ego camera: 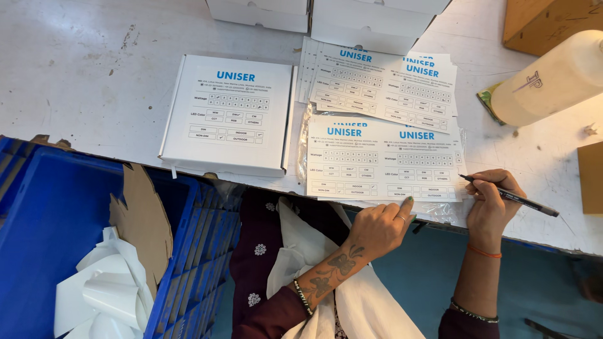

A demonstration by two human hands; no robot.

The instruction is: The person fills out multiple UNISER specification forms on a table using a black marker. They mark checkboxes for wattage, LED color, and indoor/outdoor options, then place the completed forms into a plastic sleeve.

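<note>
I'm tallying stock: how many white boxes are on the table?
3: one labelled box lies flat at centre-left, and two plain boxes sit along the far edge, cut off by the frame. More may be hidden beyond it.

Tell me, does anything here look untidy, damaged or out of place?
Yes. The torn cardboard piece in the blue crate has ragged edges. The label sheets behind the hands are fanned unevenly. The white bottle lies on its side.

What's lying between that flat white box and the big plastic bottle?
In the head view, between the white box and the plastic bottle lie fanned printed label sheets, resting on the worn white table.
</note>
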